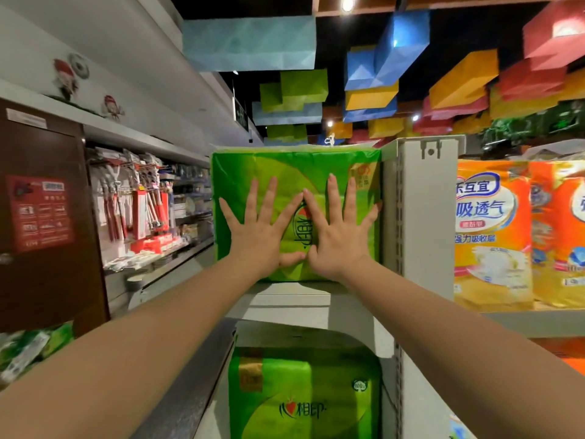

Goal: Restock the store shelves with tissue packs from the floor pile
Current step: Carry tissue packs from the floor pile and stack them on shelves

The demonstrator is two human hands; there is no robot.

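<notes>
A large green tissue pack [285,172] stands on the top shelf [291,299] of a narrow end rack. Both palms lie flat against its front face with fingers spread. My left hand [259,226] covers the left half and my right hand [340,229] the right half, index fingers and thumbs nearly touching. A second green tissue pack [304,394] stands on the shelf below. More green packs [28,346] show blurred at the lower left edge.
A grey slotted upright [421,217] borders the pack on its right. Beyond it stand orange packs [493,236] on a neighbouring shelf. Across the aisle to the left are a brown door [44,217] and racks of hanging tools [139,204].
</notes>
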